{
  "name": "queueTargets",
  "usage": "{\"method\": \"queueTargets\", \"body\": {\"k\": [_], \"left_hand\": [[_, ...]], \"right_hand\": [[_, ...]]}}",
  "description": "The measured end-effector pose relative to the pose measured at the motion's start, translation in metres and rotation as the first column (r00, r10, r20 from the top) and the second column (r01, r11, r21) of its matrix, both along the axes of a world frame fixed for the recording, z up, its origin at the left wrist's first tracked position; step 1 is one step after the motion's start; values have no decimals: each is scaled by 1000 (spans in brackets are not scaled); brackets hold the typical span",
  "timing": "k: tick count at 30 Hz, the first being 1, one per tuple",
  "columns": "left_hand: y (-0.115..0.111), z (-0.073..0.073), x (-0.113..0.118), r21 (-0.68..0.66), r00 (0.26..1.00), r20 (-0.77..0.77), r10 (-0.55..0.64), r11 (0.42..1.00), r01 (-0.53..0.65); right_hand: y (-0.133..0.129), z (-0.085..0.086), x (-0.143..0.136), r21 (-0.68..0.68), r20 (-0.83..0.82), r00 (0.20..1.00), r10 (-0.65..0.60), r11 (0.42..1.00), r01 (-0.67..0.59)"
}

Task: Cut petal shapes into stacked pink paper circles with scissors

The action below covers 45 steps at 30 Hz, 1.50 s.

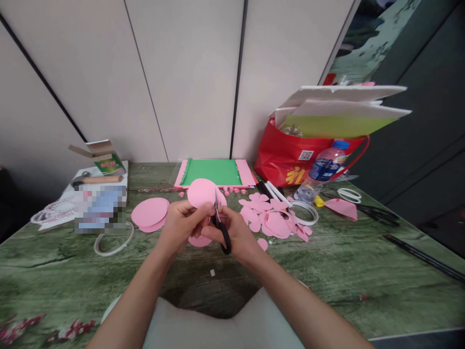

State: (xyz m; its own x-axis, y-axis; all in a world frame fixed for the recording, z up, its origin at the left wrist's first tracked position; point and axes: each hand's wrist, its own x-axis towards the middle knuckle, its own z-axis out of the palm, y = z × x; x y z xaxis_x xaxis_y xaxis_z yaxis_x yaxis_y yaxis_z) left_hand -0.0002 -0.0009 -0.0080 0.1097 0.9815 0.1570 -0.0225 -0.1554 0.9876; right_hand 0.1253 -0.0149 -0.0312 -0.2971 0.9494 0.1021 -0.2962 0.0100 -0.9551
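Note:
A pink paper circle (202, 193) is pinched in my left hand (185, 224), raised over the middle of the table. My right hand (232, 232) holds black-handled scissors (225, 238), their blades pointing away from me at the circle's right side. Both hands are close together. Beneath them, part of another pink round piece (199, 241) shows on the table. To the left lie overlapping pink circles (149, 214). Right of my hands is a pile of pink petal-shaped cutouts (258, 206).
Green and pink sheets (212, 172) lie at the back. A red bag (278, 150) and a water bottle (323, 169) stand back right. Tape rolls (304, 213) lie on both sides. An open box (109, 165) sits back left; black scissors (378, 214) lie right.

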Motion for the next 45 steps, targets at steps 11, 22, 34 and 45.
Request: {"method": "queueTargets", "body": {"k": [11, 22, 34, 45], "left_hand": [[1, 0, -2, 26, 1000, -1, -7, 1000, 7], [1, 1, -2, 38, 1000, -11, -1, 999, 1], [-3, 6, 0, 146, 985, -130, 118, 984, -98], [-2, 2, 0, 116, 979, -187, 76, 992, -54]], "right_hand": [[2, -7, 2, 11, 48, 999, -1, 1000, 0], [1, -3, 1, -51, 41, 999, 1, 999, 1], [-1, -4, 0, -75, 3, 1000, 15, 997, -15], [-1, 2, 0, -25, -40, 999, 25, 999, -26]]}}
